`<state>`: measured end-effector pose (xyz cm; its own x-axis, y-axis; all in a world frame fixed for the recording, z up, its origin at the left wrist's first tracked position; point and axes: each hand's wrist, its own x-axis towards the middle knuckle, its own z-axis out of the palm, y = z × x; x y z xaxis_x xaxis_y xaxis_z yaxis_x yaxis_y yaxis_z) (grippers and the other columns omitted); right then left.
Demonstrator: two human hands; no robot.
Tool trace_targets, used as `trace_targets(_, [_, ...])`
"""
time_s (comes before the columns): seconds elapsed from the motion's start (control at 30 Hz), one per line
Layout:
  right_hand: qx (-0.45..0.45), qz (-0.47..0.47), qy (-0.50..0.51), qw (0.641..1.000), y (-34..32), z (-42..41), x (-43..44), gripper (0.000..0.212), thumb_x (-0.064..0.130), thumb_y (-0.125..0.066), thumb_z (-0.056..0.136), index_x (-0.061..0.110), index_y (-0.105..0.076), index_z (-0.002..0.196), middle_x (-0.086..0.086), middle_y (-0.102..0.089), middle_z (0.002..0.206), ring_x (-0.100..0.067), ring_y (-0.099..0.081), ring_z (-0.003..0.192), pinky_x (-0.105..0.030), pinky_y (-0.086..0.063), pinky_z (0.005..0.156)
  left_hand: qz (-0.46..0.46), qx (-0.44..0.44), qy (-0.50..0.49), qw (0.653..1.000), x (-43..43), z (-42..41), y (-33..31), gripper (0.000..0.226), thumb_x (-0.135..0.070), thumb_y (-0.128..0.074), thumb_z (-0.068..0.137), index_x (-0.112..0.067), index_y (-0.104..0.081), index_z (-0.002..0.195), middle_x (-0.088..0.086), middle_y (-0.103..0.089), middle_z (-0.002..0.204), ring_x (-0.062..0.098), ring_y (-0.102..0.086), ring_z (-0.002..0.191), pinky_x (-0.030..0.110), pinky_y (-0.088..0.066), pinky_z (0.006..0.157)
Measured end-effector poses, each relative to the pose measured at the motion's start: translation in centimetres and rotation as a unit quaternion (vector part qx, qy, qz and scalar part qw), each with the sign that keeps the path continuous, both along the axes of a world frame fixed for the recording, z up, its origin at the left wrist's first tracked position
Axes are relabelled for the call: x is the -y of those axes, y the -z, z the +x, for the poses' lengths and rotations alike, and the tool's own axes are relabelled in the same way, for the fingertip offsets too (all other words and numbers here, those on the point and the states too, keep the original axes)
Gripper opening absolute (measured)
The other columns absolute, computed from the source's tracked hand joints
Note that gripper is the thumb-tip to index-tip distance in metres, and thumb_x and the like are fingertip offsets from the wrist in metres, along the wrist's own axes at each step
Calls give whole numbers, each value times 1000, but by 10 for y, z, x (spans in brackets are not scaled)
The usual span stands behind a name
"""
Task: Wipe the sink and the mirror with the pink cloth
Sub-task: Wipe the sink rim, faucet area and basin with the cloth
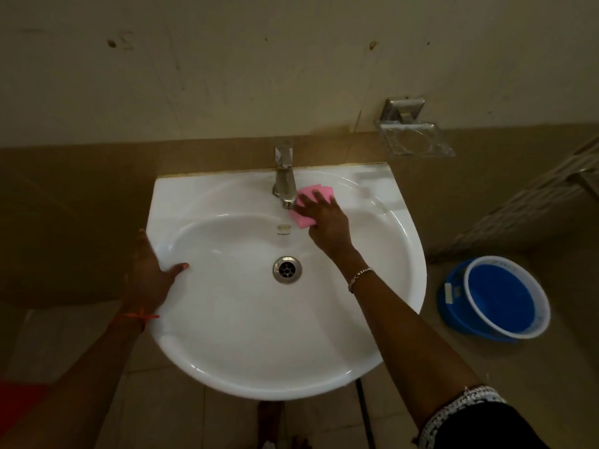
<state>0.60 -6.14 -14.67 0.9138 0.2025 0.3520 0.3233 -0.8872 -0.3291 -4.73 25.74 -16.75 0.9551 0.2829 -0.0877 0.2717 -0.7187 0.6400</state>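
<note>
A white wall-mounted sink point(227, 335) fills the middle of the view, with a metal drain point(287, 269) in its bowl and a chrome tap point(284, 176) at the back. My right hand point(325, 222) presses the folded pink cloth point(312, 192) flat onto the sink's back ledge, just right of the tap spout. Fingers spread over the cloth and hide its lower half. On the left rim rests my left hand point(150, 270), its thumb inside the bowl and its fingers wrapped around the outer edge. No mirror is in view.
A clear soap dish point(416, 142) on a metal bracket hangs on the wall at upper right. A blue bucket point(499, 299) with a white rim stands on the floor to the right of the sink. Beige wall rises behind, tiled floor below.
</note>
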Motion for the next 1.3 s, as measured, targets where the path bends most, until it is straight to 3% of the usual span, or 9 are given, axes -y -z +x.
trace_targets(0.17, [-190,31,-56,980,-43,33,20,23,11,-56,87,15,-70,104,-9,-70,107,-26,-66,93,-41,-54,83,5,4,-6,1000,3,0,-1,101,-19,-76,72,-7,-9,146,25,-29,147,43,-31,133,57,-28,109])
trace_targets(0.3, [-68,54,111,990,-62,61,28,35,4,-48,81,19,-72,103,-8,-71,106,-27,-63,98,-34,-53,78,-19,1,1,1000,-2,-1,-2,105,-42,-75,65,-13,-12,145,22,-35,145,42,-36,130,59,-33,106])
trace_targets(0.37, [-52,124,73,988,-52,65,18,39,0,-48,81,20,-71,106,-6,-69,112,-25,-62,104,-37,-53,83,-22,-2,0,1000,-3,-1,-2,103,-42,-75,65,-14,-15,144,22,-37,143,42,-39,128,60,-35,104])
trace_targets(0.5, [-216,-39,-29,975,-29,59,13,54,-4,-41,88,27,-49,132,1,-36,149,-24,-23,141,-54,-15,114,-23,-14,-7,1000,1,0,-1,101,-20,-77,71,-8,-11,146,25,-34,144,43,-37,128,55,-32,108])
trace_targets(0.6, [-161,-69,-22,984,-27,52,18,52,1,-40,92,30,-45,134,3,-34,150,-22,-20,142,-46,-8,115,-28,-7,-1,1000,0,0,3,101,-22,-77,71,-11,-11,146,24,-38,142,43,-41,126,56,-35,105])
trace_targets(0.9, [-130,-39,60,989,-26,37,69,33,32,-47,95,22,-55,125,-10,-54,130,-31,-51,117,-39,-45,95,-39,-14,1,999,-4,0,2,97,-25,-77,70,-15,-16,144,21,-43,139,42,-46,122,58,-39,101])
trace_targets(1.03, [-118,-68,50,989,-29,16,93,33,25,-45,97,17,-56,127,-1,-45,140,-3,-55,113,-19,-47,91,-32,-4,1,999,-3,1,2,103,-36,-79,65,-12,-17,144,23,-39,142,43,-40,127,59,-34,105])
trace_targets(1.17, [-148,-87,89,981,-22,0,122,26,43,-48,92,47,-56,116,3,-53,134,-25,-59,110,-37,-52,88,-17,-4,-16,1000,4,0,2,100,-12,-76,72,-6,-9,146,26,-32,145,43,-33,131,53,-27,110])
trace_targets(1.3, [-158,-79,107,979,-39,-25,128,32,27,-49,86,25,-62,116,-8,-59,122,-34,-63,95,-40,-54,76,-2,-28,-1,1000,-5,1,4,96,-28,-77,71,-4,-19,143,29,-38,141,47,-38,127,59,-32,107])
